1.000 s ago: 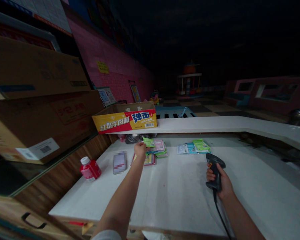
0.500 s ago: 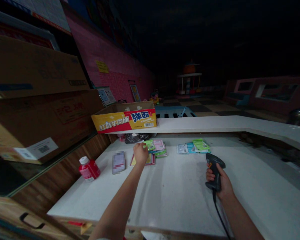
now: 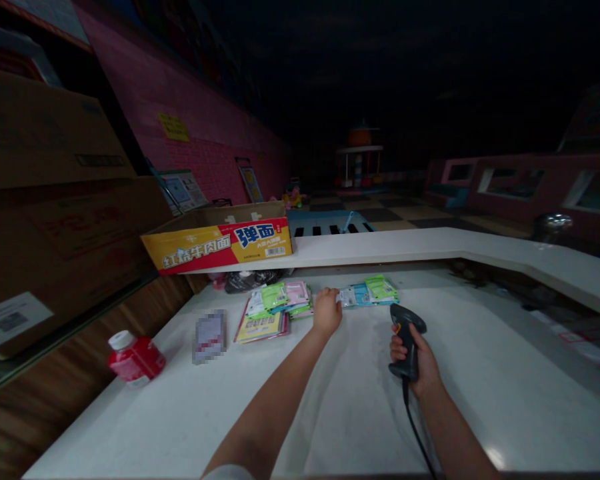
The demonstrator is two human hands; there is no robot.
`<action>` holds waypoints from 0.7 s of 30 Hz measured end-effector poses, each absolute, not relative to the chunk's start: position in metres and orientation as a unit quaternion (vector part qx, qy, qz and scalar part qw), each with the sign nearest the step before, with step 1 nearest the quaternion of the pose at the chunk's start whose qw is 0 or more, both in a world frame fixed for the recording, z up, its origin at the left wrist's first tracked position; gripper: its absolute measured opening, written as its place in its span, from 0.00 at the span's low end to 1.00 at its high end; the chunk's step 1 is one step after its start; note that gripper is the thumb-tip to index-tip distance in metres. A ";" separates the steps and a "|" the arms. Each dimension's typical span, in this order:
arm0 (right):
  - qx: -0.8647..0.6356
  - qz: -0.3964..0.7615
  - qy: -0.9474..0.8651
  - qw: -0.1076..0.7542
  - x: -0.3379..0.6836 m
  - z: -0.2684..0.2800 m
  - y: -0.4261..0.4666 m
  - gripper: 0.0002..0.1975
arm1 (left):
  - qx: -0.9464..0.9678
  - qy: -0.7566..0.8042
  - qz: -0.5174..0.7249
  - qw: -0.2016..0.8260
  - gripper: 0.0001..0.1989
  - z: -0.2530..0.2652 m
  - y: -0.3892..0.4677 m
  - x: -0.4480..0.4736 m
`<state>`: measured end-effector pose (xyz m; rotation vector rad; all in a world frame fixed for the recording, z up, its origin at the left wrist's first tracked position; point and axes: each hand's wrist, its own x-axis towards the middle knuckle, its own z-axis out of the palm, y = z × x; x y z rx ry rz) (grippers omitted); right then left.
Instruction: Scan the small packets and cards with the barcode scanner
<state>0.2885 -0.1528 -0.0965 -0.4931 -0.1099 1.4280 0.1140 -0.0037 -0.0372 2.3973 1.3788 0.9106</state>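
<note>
In my right hand [image 3: 416, 360] is a black barcode scanner [image 3: 405, 340], its head angled up and left, its cord running down toward me. My left hand [image 3: 329, 310] has its fingers curled at the left end of a row of small packets; they close on the edge of a white-and-blue packet [image 3: 349, 297]. Next to that one lie a blue packet [image 3: 363, 294] and a green packet [image 3: 381, 288]. Left of my left hand, more green and pink packets [image 3: 296, 292] are piled partly over a yellow card with printed codes [image 3: 263, 327].
A red bottle with a white cap [image 3: 137, 360] and a blurred-out flat object [image 3: 209, 336] stand on the left of the white counter [image 3: 350, 407]. A noodle carton [image 3: 220, 243] rests on the raised ledge [image 3: 380, 245]. Large cardboard boxes [image 3: 60, 233] are stacked at left.
My left hand has left the piled packets on the left and moved right to the other packet row. The scanner stays in my right hand. The view has swung right.
</note>
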 end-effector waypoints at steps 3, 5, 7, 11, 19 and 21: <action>-0.222 0.647 -0.052 0.727 0.288 -0.096 -0.152 0.17 | 0.766 0.550 0.294 0.155 0.09 -0.050 0.007 0.143; -0.227 0.645 -0.051 0.728 0.288 -0.095 -0.151 0.17 | 0.714 0.609 0.298 0.174 0.06 -0.056 0.016 0.156; -0.232 0.643 -0.050 0.728 0.287 -0.094 -0.150 0.17 | 0.664 0.649 0.313 0.198 0.10 -0.060 0.025 0.164; -0.236 0.636 -0.055 0.733 0.286 -0.094 -0.148 0.17 | 0.619 0.689 0.300 0.228 0.21 -0.063 0.034 0.171; -0.233 0.635 -0.044 0.735 0.286 -0.093 -0.148 0.17 | 0.633 0.701 0.270 0.188 0.32 -0.067 0.024 0.172; -0.231 0.635 -0.039 0.736 0.286 -0.092 -0.149 0.17 | 0.639 0.683 0.292 0.199 0.31 -0.067 0.021 0.168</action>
